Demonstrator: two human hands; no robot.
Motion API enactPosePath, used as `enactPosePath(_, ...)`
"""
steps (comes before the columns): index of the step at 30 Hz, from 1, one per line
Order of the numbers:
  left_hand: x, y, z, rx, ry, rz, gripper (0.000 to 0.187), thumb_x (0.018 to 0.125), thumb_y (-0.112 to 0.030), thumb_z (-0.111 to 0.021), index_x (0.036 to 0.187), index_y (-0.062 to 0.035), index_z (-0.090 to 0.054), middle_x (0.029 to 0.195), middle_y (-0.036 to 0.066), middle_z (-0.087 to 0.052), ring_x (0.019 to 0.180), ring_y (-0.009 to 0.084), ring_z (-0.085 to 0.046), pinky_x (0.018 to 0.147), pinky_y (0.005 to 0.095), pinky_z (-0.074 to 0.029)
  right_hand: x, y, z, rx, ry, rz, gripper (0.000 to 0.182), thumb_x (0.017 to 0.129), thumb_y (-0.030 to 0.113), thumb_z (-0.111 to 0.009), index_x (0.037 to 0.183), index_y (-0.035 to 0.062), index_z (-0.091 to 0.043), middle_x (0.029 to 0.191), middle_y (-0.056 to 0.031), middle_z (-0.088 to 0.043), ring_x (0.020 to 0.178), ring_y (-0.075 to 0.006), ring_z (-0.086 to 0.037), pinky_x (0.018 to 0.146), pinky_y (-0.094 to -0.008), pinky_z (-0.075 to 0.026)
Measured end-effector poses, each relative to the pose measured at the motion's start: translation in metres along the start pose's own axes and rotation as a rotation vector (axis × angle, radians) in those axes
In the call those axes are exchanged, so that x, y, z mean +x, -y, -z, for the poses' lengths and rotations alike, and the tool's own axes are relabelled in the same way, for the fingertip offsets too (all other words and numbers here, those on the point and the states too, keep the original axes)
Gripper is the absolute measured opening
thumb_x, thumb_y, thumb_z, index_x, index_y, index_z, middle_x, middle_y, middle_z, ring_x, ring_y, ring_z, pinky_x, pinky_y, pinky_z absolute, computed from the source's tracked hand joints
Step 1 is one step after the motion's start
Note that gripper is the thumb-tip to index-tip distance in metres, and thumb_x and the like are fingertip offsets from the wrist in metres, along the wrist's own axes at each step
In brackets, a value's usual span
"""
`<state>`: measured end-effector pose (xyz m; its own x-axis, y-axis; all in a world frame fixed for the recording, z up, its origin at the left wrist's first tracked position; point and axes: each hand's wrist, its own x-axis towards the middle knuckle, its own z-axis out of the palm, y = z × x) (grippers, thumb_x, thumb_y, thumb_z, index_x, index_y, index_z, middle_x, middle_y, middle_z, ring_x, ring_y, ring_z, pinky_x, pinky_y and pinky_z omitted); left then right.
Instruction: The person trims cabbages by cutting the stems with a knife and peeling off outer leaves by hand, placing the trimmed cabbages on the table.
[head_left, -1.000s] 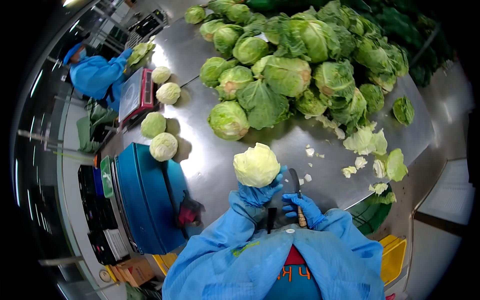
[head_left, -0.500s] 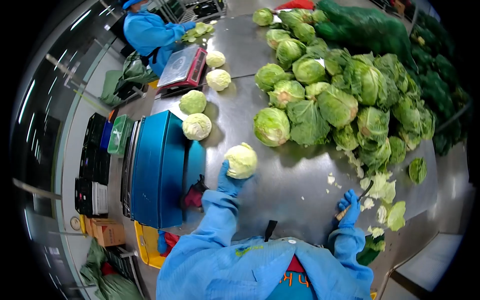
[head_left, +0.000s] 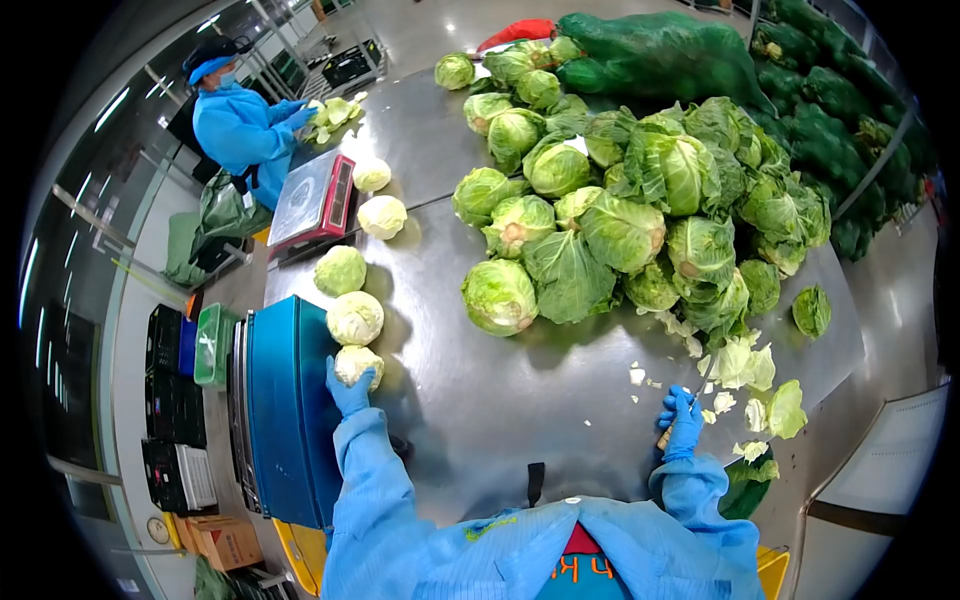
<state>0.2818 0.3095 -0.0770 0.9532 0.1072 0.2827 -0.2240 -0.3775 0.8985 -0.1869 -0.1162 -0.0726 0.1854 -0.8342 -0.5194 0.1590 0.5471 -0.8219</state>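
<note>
My left hand, in a blue glove, is closed around a pale trimmed cabbage at the table's left side. That cabbage sits at the near end of a row, right beside another trimmed cabbage. Gloved in blue too, my right hand grips a knife with a thin dark blade and a light handle. Cut leaves and small white scraps lie around the blade. A large heap of green cabbages covers the table's far right part.
A red weighing scale stands at the far left, near a co-worker in blue handling leaves. Blue bins adjoin the table's left edge. Green net sacks lie behind the heap. The steel table reaches up to my body.
My left hand has carried the trimmed cabbage leftward to the end of the row. My right hand keeps the knife near the leaf scraps. The view has shifted.
</note>
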Motion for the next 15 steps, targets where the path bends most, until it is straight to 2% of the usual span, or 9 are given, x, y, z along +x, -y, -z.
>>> enactPosePath(2, -0.012, -0.024, -0.003, 0.269, -0.052, -0.103, 0.088, 0.061, -0.013, -0.087, 0.138, -0.0088, -0.044, 0.134, 0.018, -0.043, 0.124, 0.0316, -0.042, 0.104, 0.0418, -0.041, -0.003, 0.002, -0.003, 0.000, -0.004, 0.005, 0.016, 0.091, 0.018, -0.063, 0.105, 0.0085, -0.064, 0.075, -0.0001, -0.058, 0.048, -0.0059, -0.044, 0.040, -0.0185, -0.037)
enactPosePath(5, -0.020, -0.057, -0.005, 0.624, -0.053, 0.003, 0.079, 0.066, -0.018, -0.084, 0.137, -0.0143, -0.049, 0.134, 0.021, -0.040, 0.125, 0.0369, -0.039, 0.104, 0.0457, -0.038, -0.004, 0.000, -0.005, 0.051, -0.001, -0.003, 0.017, 0.092, 0.018, -0.062, 0.105, 0.0085, -0.063, 0.074, -0.0002, -0.058, 0.048, -0.0063, -0.045, 0.040, -0.0186, -0.037)
enactPosePath(6, -0.020, -0.063, -0.006, 0.630, -0.027, 0.022, 0.079, 0.070, -0.027, -0.081, 0.139, -0.0174, -0.045, 0.138, 0.023, -0.037, 0.124, 0.0406, -0.040, 0.104, 0.0495, -0.036, -0.004, -0.001, -0.005, 0.030, -0.003, 0.005, 0.017, 0.092, 0.018, -0.062, 0.105, 0.0087, -0.063, 0.074, -0.0003, -0.058, 0.048, -0.0065, -0.045, 0.040, -0.0188, -0.037)
enactPosePath(9, -0.028, -0.091, -0.017, 0.852, -0.025, 0.178, 0.085, 0.069, -0.033, -0.080, 0.141, -0.0145, -0.039, 0.139, 0.025, -0.035, 0.125, 0.0424, -0.038, 0.104, 0.0518, -0.035, -0.002, -0.001, -0.005, -0.010, -0.011, 0.007, 0.017, 0.092, 0.019, -0.062, 0.106, 0.0090, -0.063, 0.074, -0.0005, -0.058, 0.047, -0.0070, -0.045, 0.040, -0.0193, -0.037)
enactPosePath(12, -0.033, -0.089, -0.025, 0.870, -0.119, 0.126, 0.089, 0.068, -0.038, -0.079, 0.142, -0.0123, -0.036, 0.140, 0.026, -0.034, 0.127, 0.0440, -0.035, 0.103, 0.0533, -0.034, -0.004, 0.003, -0.006, 0.001, -0.020, -0.016, 0.017, 0.092, 0.019, -0.062, 0.105, 0.0088, -0.063, 0.074, -0.0008, -0.058, 0.047, -0.0072, -0.045, 0.040, -0.0202, -0.037)
enactPosePath(15, -0.047, -0.106, -0.049, 0.943, -0.319, -0.225, 0.090, 0.068, -0.039, -0.078, 0.141, -0.0079, -0.036, 0.140, 0.025, -0.033, 0.127, 0.0443, -0.035, 0.103, 0.0530, -0.035, -0.004, 0.002, -0.005, 0.028, -0.006, -0.005, 0.016, 0.093, 0.019, -0.061, 0.105, 0.0078, -0.062, 0.075, -0.0015, -0.058, 0.046, -0.0072, -0.045, 0.040, -0.0215, -0.038)
